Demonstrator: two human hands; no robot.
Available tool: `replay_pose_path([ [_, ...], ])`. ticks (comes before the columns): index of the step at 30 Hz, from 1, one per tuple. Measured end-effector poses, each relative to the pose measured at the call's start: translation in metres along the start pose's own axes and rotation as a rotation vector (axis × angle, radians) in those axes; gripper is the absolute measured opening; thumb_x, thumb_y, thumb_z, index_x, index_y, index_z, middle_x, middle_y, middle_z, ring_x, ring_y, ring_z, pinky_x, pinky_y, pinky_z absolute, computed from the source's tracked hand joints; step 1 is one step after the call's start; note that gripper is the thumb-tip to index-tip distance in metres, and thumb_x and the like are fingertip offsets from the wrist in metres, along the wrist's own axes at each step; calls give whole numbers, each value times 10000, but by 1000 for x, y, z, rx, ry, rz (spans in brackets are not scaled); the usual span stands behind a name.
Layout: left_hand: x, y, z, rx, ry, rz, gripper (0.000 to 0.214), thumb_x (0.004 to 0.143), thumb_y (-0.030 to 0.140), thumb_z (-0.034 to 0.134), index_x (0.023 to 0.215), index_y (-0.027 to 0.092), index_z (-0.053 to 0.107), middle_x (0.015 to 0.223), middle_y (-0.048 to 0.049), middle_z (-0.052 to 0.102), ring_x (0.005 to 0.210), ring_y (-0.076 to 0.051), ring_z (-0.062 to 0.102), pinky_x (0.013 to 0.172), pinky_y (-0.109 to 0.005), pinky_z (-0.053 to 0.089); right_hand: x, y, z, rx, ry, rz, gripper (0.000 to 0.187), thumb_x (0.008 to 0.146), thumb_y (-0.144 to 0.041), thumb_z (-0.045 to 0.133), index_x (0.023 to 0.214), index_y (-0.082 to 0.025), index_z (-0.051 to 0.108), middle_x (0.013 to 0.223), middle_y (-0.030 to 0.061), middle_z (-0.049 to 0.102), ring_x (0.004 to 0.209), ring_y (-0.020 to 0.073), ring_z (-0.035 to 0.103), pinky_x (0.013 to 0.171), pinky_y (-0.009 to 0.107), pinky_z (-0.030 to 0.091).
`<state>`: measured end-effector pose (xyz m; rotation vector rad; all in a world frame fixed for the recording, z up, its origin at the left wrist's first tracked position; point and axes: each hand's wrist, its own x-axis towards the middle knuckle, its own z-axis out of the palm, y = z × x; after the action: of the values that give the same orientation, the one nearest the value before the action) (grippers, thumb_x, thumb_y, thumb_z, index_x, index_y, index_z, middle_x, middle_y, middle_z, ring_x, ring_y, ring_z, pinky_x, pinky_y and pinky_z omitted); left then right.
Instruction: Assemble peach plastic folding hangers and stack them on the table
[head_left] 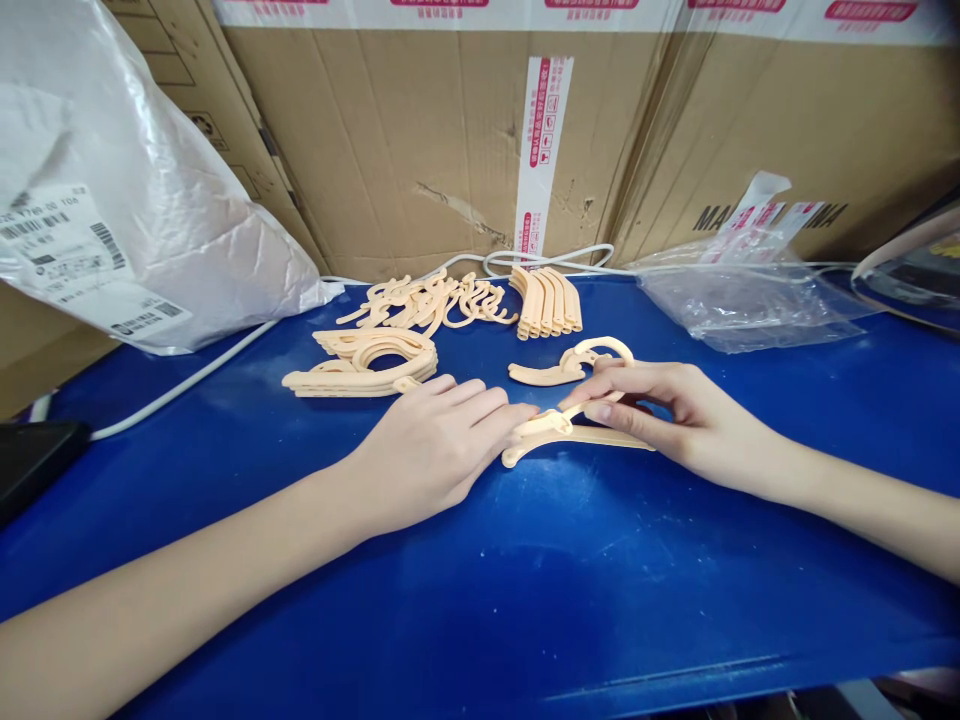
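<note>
Both hands meet over a cream plastic folding clothes hanger (553, 424) at the middle of the blue table. My left hand (439, 450) has its fingers closed on the hanger's left side; the fingertips are partly hidden. From the right, my right hand (679, 415) pinches a slim part of the same hanger between thumb and fingers. One hanger arm (600, 436) lies low under the right thumb. Just beyond my right fingers rests a hanger arm with a hook (546, 374). A stack of folded hangers (360, 382) sits beyond my left hand.
Loose hooks (427, 300) lie heaped at the back, beside a row of hanger arms (546, 302). Cardboard boxes (420, 130) wall off the rear. A white parcel bag (180, 200) leans at left, a clear plastic bag (742, 300) lies at right, and a white cable (187, 385) crosses the table.
</note>
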<state>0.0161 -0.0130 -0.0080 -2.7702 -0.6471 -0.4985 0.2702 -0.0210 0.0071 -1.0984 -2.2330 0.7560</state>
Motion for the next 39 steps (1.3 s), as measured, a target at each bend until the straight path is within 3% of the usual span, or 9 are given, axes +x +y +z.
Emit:
replay_pose_path([
  [6,4,13,-8,-196,-21,-103,276,1015,237,369,1092,143,617,915,-39,657,824,-171,586,699,-283,418,-5,-7,8,-48,-16,-120,175,949,-265,524,1005,-218,683,923,17,709,802,138,629,712,261,488],
  [9,6,15,-14,-526,-86,-291,220,1000,249,417,1045,189,624,947,-7,652,818,-132,597,678,-246,439,-7,-7,8,-164,43,-226,222,952,-220,508,1118,-229,656,968,35,681,870,152,615,757,282,489],
  [13,10,10,-21,-1128,-176,-612,140,926,297,524,966,183,595,825,5,625,705,-120,605,531,-194,466,-8,-5,6,-240,138,-334,347,950,-179,485,1280,-253,562,979,51,637,892,165,601,754,296,493],
  [18,10,7,-20,-1589,-313,-774,135,879,273,580,969,174,561,871,-18,611,702,-122,618,516,-198,543,-4,1,3,-337,116,-350,151,923,-256,548,1019,-209,655,948,73,641,908,195,603,769,318,499],
  [22,6,9,-14,-1715,-291,-792,177,871,258,596,1032,186,574,912,-25,599,720,-129,628,563,-245,587,-2,7,3,-439,9,-363,210,897,-374,598,970,-205,701,1020,87,614,934,201,586,768,322,491],
  [26,7,8,-14,-1760,-273,-814,263,877,206,578,1137,203,545,888,-22,599,691,-124,622,570,-269,596,-1,8,4,-481,-62,-381,218,957,-326,505,984,-228,698,1016,76,608,945,197,570,807,336,461],
  [30,8,5,-15,-1784,-262,-838,243,903,149,521,1144,181,519,858,-22,583,698,-123,631,587,-267,601,0,8,8,-499,-71,-375,241,991,-306,426,973,-175,627,957,80,623,893,201,554,814,351,442],
  [35,6,4,-15,-1851,-222,-894,191,897,141,480,1086,164,481,1014,-85,597,706,-133,648,578,-281,601,-2,11,11,-467,-71,-352,214,1001,-266,378,994,-173,571,911,75,637,820,181,581,739,305,461],
  [39,8,8,-16,-1811,-145,-922,78,925,194,476,999,172,469,856,-30,563,620,-99,578,502,-236,578,-6,11,9,-466,-86,-288,267,982,-174,329,1109,-161,563,882,63,687,676,152,631,582,256,456],
])
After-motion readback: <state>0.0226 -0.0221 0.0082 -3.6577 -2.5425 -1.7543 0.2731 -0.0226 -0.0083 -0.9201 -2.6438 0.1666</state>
